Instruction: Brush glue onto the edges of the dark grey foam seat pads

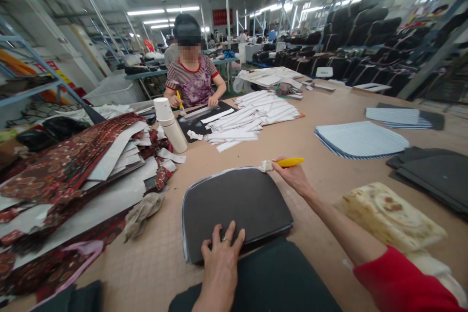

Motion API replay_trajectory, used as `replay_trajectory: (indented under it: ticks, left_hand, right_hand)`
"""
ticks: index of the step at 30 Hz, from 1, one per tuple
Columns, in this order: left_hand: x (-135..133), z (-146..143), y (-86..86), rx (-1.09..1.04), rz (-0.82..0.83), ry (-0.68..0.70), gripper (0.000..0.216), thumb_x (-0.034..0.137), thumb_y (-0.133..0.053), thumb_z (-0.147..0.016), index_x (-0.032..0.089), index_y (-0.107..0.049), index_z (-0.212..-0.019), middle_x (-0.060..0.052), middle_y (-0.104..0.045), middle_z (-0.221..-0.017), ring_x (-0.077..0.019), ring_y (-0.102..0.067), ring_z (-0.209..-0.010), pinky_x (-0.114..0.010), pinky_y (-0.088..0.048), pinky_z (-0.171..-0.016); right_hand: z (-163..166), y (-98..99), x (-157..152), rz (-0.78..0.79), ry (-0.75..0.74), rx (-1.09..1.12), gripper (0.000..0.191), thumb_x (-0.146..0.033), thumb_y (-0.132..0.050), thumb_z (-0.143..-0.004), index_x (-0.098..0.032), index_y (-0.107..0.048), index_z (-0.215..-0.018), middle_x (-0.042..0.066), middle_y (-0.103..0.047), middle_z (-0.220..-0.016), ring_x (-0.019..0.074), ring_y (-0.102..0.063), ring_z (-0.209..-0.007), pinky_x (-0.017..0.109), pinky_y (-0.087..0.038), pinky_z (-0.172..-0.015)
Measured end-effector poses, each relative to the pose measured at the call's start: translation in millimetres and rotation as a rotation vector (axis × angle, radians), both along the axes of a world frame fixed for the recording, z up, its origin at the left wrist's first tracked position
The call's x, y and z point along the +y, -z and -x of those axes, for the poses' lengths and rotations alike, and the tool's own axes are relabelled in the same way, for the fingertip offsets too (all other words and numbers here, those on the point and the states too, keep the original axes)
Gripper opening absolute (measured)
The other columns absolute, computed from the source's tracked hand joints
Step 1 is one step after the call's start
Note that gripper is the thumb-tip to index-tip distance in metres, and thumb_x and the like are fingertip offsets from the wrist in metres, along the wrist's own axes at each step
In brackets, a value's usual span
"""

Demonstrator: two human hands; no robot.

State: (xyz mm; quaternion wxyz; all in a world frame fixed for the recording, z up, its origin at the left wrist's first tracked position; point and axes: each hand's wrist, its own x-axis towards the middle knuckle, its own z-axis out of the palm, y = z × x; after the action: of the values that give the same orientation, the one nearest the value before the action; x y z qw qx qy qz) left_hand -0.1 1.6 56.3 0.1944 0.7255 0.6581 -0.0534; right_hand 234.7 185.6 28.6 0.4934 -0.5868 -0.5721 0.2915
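head: left hand [222, 256] splayed; right hand [292, 176] outstretched.

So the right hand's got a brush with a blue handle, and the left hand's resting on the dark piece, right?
Not quite: the brush is yellow-handled, not blue-handled, as the head view shows. The right hand does hold it, and the left hand does rest on the dark piece.
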Motion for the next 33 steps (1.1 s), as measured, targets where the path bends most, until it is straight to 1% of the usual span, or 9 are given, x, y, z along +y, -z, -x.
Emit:
replay_trajectory:
  ticks: [5, 9, 14, 19, 23, 25, 28, 30, 33]
  left_hand:
    - [0, -1, -1.2, 0.002, -0.021, 0.016, 0.068, 0.001, -0.038, -0.074, 0.042, -0.048, -0.128, 0.004, -0.038, -0.145, -0.0352, -0.03, -0.13, -0.056, -0.034, -0.09]
    - [0, 1, 4.6, 0.014, -0.041, 0.022, 0.065, 0.001, -0.032, -0.079, 0.042, -0.048, -0.127, 0.003, -0.039, -0.144, -0.0355, -0.031, -0.13, -0.056, -0.035, -0.089]
    - [0, 4, 8.5, 0.05, -0.078, 0.057, 0.069, -0.002, -0.029, -0.079, 0.044, -0.048, -0.127, 0.003, -0.041, -0.143, -0.035, -0.034, -0.128, -0.057, -0.037, -0.087]
    - [-1, 3, 5.9, 0.087, -0.084, 0.07, 0.066, -0.001, -0.029, -0.082, 0.045, -0.047, -0.127, 0.002, -0.043, -0.142, -0.0336, -0.036, -0.126, -0.056, -0.039, -0.087]
    - [-6, 0, 9.6, 0.097, -0.158, 0.074, 0.065, -0.001, -0.028, -0.083, 0.042, -0.048, -0.127, 0.0, -0.042, -0.142, -0.0339, -0.037, -0.126, -0.057, -0.037, -0.088]
    - [-9, 0, 11.5, 0.04, -0.189, 0.061, 0.065, -0.001, -0.029, -0.082, 0.041, -0.05, -0.126, -0.002, -0.041, -0.143, -0.0357, -0.036, -0.126, -0.06, -0.036, -0.088]
    - [-7, 12, 10.0, -0.212, -0.208, -0.01, 0.056, 0.005, -0.034, -0.082, 0.036, -0.053, -0.124, -0.005, -0.041, -0.143, -0.0355, -0.036, -0.126, -0.061, -0.033, -0.093]
    - [-2, 33, 7.2, -0.422, -0.226, -0.086, 0.049, 0.013, -0.035, -0.085, 0.029, -0.049, -0.129, -0.009, -0.047, -0.137, -0.0293, -0.041, -0.123, -0.054, -0.034, -0.098]
    - [3, 78, 5.3, -0.648, -0.233, -0.188, 0.05, 0.018, -0.03, -0.086, 0.019, -0.041, -0.134, -0.011, -0.06, -0.118, -0.0202, -0.052, -0.11, -0.043, -0.036, -0.101]
  right_hand:
    - [-12, 0.5, -27, -0.004, 0.062, -0.048, 0.024, -0.041, -0.058, -0.072, -0.018, -0.065, -0.076, 0.004, -0.069, -0.071, 0.0195, -0.063, -0.069, 0.029, -0.046, -0.064]
    - [-17, -1.7, -52, -0.004, 0.07, -0.077, 0.023, -0.04, -0.058, -0.074, -0.019, -0.064, -0.078, 0.003, -0.069, -0.073, 0.0194, -0.064, -0.071, 0.029, -0.046, -0.064]
    - [-22, -7.1, -85, 0.015, 0.076, -0.12, 0.023, -0.04, -0.054, -0.077, -0.02, -0.064, -0.081, 0.005, -0.069, -0.076, 0.0218, -0.064, -0.074, 0.033, -0.048, -0.068]
    - [-32, -6.2, -136, 0.039, 0.111, -0.214, 0.024, -0.046, -0.052, -0.078, -0.025, -0.065, -0.081, 0.007, -0.07, -0.086, 0.0269, -0.064, -0.085, 0.041, -0.049, -0.08]
    - [-42, -5.8, -181, 0.053, 0.181, -0.326, 0.028, -0.048, -0.054, -0.077, -0.025, -0.064, -0.088, 0.008, -0.068, -0.091, 0.0291, -0.064, -0.09, 0.046, -0.049, -0.086]
    - [-46, -15.1, -191, 0.017, 0.235, -0.342, 0.031, -0.051, -0.055, -0.076, -0.025, -0.063, -0.089, 0.009, -0.068, -0.092, 0.0294, -0.064, -0.092, 0.046, -0.048, -0.088]
    - [-43, -42.6, -186, -0.001, 0.254, -0.318, 0.039, -0.058, -0.053, -0.075, -0.025, -0.064, -0.09, 0.007, -0.069, -0.095, 0.0288, -0.063, -0.095, 0.046, -0.045, -0.094]
    - [-31, -62.5, -175, 0.085, 0.197, -0.228, 0.043, -0.06, -0.054, -0.072, -0.024, -0.066, -0.091, 0.006, -0.069, -0.093, 0.026, -0.065, -0.085, 0.043, -0.049, -0.087]
    - [5, -81.8, -165, 0.219, 0.017, -0.028, 0.04, -0.056, -0.062, -0.068, -0.021, -0.068, -0.088, 0.004, -0.069, -0.08, 0.019, -0.063, -0.064, 0.033, -0.053, -0.066]
